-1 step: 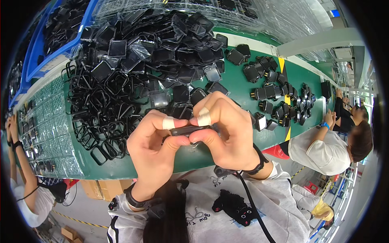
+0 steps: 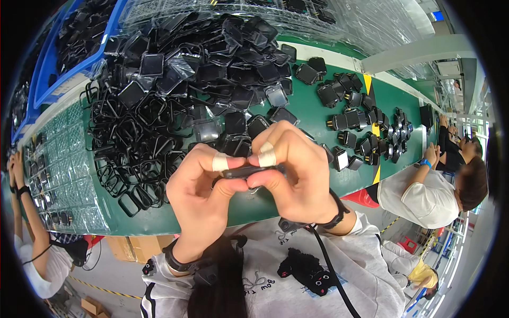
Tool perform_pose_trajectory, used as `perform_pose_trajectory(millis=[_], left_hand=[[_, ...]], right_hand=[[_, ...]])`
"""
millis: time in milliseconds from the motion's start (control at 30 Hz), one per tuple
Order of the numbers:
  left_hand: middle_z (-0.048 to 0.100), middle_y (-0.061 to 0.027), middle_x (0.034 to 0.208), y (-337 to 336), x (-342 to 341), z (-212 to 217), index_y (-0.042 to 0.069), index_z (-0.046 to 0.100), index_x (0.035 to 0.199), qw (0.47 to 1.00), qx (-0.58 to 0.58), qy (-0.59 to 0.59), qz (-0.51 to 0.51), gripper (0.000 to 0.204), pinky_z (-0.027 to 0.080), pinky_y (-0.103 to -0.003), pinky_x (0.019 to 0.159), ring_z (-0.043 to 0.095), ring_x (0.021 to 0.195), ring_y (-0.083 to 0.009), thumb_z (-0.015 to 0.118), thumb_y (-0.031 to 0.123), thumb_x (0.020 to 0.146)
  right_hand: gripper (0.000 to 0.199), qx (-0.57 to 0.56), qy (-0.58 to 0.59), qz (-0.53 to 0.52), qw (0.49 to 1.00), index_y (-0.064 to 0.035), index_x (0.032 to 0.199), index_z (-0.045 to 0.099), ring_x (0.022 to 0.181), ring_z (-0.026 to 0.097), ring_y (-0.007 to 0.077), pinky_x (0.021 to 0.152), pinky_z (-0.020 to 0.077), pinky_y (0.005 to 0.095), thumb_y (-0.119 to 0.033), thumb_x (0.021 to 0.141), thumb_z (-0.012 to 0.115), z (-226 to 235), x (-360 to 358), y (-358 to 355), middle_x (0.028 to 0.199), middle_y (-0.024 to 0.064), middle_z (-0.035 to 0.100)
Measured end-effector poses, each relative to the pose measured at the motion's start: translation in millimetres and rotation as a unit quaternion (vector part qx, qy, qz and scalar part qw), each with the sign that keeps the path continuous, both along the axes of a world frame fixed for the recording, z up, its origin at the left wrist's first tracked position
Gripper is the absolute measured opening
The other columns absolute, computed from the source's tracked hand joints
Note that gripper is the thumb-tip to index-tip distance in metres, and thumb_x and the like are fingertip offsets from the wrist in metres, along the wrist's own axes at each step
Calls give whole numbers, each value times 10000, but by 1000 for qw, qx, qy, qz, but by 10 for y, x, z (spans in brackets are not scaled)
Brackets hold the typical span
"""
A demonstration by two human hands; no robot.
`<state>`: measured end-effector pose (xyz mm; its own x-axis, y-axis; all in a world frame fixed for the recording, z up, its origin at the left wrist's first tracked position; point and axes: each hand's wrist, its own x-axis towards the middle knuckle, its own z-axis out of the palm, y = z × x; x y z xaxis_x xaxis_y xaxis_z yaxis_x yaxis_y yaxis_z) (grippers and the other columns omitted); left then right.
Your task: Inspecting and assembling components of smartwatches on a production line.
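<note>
Both my hands come together over the near edge of the table, pinching one flat black casing (image 2: 248,171), seen edge-on. My left hand (image 2: 197,199) is closed on its left end, thumb below and taped index finger above. My right hand (image 2: 301,177) is closed on the other end in the same way, with tape on its index finger too. The thumbs nearly touch at the middle. My fingers cover much of the casing. Just beyond my hands lie black square screen pieces (image 2: 236,123), and to the left is a heap of black rounded-square frames (image 2: 151,108).
Several assembled black square units (image 2: 350,119) stand on the green table (image 2: 318,183) to the right. Clear plastic trays (image 2: 69,159) are at left, a blue bin (image 2: 79,69) at far left. Co-workers sit on both sides, one in a white shirt (image 2: 424,193).
</note>
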<state>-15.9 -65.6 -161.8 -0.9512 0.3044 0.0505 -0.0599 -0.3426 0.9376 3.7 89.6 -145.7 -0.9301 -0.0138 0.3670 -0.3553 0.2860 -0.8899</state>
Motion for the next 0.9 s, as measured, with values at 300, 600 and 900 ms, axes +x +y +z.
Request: perform_pose_trajectory(millis=[300,600,900], left_hand=[[586,-80,812,173,10,29,-30,650,893,996,16,82,-5,246,434,-237,634,540,716,-143,765,48,689],[621,-123,934,376,49,184,-56,637,1001,990,-56,123,-28,349,505,-250,638,609,732,-165,704,-105,662],[588,-136,780,493,94,127,-62,469,943,893,-248,368,70,378,453,-302,500,543,589,-242,608,-211,624]], right_hand=[[293,-88,-18,37,995,-11,929,564,817,548,189,678,434,276,-79,722,761,-35,190,215,897,84,515],[333,-265,-37,26,963,-37,945,574,815,530,205,712,432,285,-75,680,772,-82,262,329,841,83,522],[270,110,67,-43,991,-2,896,601,768,602,286,662,491,330,-22,666,741,87,334,421,897,137,616]])
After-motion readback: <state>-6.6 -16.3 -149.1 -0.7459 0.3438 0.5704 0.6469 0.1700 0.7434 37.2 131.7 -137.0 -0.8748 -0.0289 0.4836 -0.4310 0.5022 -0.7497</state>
